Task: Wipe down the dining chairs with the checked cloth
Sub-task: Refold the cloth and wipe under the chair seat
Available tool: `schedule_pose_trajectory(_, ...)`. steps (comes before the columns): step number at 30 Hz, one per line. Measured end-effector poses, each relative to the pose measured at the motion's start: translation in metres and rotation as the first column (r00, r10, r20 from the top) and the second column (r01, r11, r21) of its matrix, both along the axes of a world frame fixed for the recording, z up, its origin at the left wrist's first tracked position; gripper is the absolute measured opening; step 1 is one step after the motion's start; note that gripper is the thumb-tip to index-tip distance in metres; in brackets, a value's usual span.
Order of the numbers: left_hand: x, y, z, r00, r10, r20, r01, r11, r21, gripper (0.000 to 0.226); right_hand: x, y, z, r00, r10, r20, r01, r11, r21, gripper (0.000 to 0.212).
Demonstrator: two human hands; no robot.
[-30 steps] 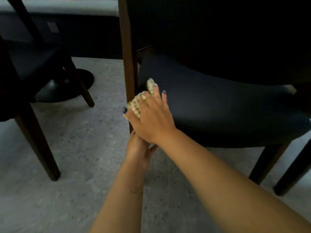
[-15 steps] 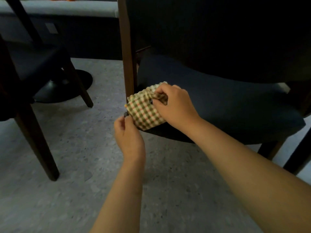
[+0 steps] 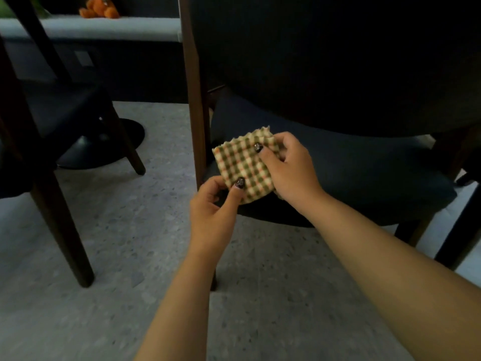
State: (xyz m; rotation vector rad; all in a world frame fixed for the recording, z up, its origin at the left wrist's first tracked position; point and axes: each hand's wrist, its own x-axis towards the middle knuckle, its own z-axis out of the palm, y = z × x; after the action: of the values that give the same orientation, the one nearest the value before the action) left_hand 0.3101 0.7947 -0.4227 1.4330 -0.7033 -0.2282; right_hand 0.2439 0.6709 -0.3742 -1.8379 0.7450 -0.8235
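The checked cloth [image 3: 243,165], green, red and cream, is spread between both hands above the front left corner of the dark dining chair seat [image 3: 364,178]. My left hand [image 3: 210,212] pinches its lower edge with thumb and fingers. My right hand [image 3: 289,168] pinches its right side, thumb on top. The chair's dark backrest [image 3: 338,61] rises behind, and its brown wooden leg [image 3: 196,113] stands just left of the cloth.
A second dark chair [image 3: 52,126] with wooden legs stands at the left. A round black table base [image 3: 104,149] sits on the grey speckled floor [image 3: 117,256]. An orange soft toy [image 3: 100,10] lies on a pale ledge at the back.
The cloth was bunched under my right hand against the chair leg. It has been pulled open and is now held flat between both hands, a little to the right over the seat.
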Motion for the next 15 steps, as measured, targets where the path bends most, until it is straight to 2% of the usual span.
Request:
schedule_pose_trajectory(3,-0.003,-0.001,0.013,0.993,-0.074,-0.092,0.062,0.989,-0.133,0.013,-0.02,0.005,0.013,0.998,0.02,0.062,-0.037,0.954,0.297,0.015)
schedule_pose_trajectory(5,-0.003,-0.001,0.019,0.99,-0.106,-0.095,0.09,0.982,-0.164,0.013,-0.039,0.007,0.021,0.99,0.096,0.107,-0.137,0.853,0.503,0.017)
schedule_pose_trajectory(7,-0.006,-0.002,0.022,0.988,-0.136,-0.071,0.124,0.981,-0.15,0.012,-0.058,0.008,0.024,0.98,0.152,0.128,-0.199,0.755,0.625,0.02)
schedule_pose_trajectory(10,-0.012,-0.006,0.026,0.978,-0.189,-0.09,0.178,0.977,-0.122,0.01,-0.084,0.011,0.017,0.977,0.156,0.147,-0.214,0.725,0.654,0.023)
schedule_pose_trajectory(13,-0.018,-0.01,0.025,0.979,-0.195,-0.064,0.192,0.98,-0.045,0.01,-0.1,0.015,0.008,0.988,0.025,0.155,-0.113,0.801,0.587,0.018)
schedule_pose_trajectory(15,-0.022,-0.011,0.023,0.98,-0.197,-0.022,0.197,0.98,0.012,0.014,-0.103,0.012,0.008,0.992,-0.033,0.119,-0.025,0.891,0.454,0.013)
